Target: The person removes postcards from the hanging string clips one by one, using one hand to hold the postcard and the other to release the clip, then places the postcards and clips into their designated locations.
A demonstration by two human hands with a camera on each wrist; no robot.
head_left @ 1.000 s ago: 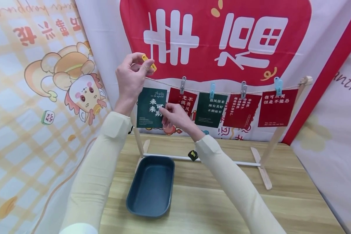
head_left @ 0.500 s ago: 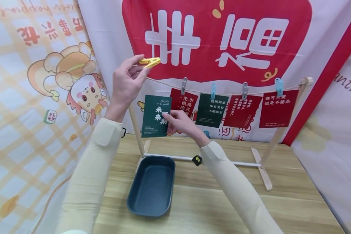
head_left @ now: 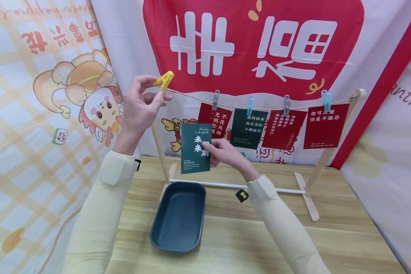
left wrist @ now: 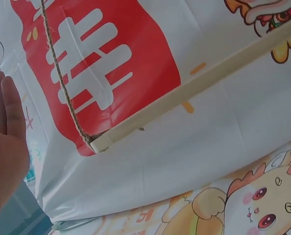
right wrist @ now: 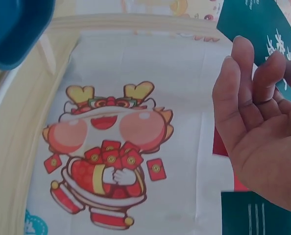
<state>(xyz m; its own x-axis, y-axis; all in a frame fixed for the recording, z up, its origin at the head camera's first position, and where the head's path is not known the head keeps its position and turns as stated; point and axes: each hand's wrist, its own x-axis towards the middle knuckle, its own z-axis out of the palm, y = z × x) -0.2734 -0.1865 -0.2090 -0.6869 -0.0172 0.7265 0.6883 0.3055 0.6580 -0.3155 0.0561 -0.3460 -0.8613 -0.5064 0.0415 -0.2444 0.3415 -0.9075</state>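
Observation:
My left hand [head_left: 142, 102] pinches a yellow clothespin [head_left: 165, 80] between thumb and fingers, near the left end of the string [head_left: 188, 95]. In the left wrist view that hand [left wrist: 9, 147] shows at the left edge, with only a sliver of yellow beside it. My right hand [head_left: 226, 154] pinches the right edge of a green card [head_left: 193, 156] with white lettering, held upright below the string and above the table. The right wrist view shows the card [right wrist: 258, 22] at the fingertips. Grey and blue clothespins [head_left: 250, 105] hold other cards on the string.
The string runs between wooden posts [head_left: 160, 148] joined by a white bar [head_left: 274, 189]. Two red cards [head_left: 325, 127], another partly overlapped red card [head_left: 222, 114] and a green card [head_left: 248, 131] hang from it. A dark blue tray [head_left: 178, 224] stands on the wooden table [head_left: 246, 236].
The green card has come down and right, away from the string, in my right hand. My left hand has drawn left and slightly down with the yellow clothespin, which has turned.

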